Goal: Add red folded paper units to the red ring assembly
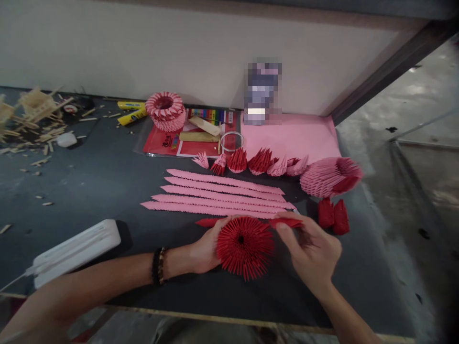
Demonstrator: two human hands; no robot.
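Observation:
A round red ornament of spiky folded paper (245, 248), with a dark hole at its centre, sits in my left hand (206, 252). The fingers wrap its left side and partly disappear behind it. At the ornament's upper right, my right hand (312, 246) pinches red folded paper (287, 222) between thumb and fingers. A pointed red paper tip (205, 222) shows beyond my left hand; whether it joins the paper in my right hand is hidden. Just past both hands, several long pink folded-paper strips (222, 196) lie side by side.
Behind the strips stands a row of pink and red paper clusters (237, 161). A pink paper bowl (322, 177) and red bundles (333, 216) are at right. A white power strip (77, 253) lies left. Glue sticks (132, 114), a ring-shaped paper piece (165, 117) and wood scraps (39, 119) are farther back.

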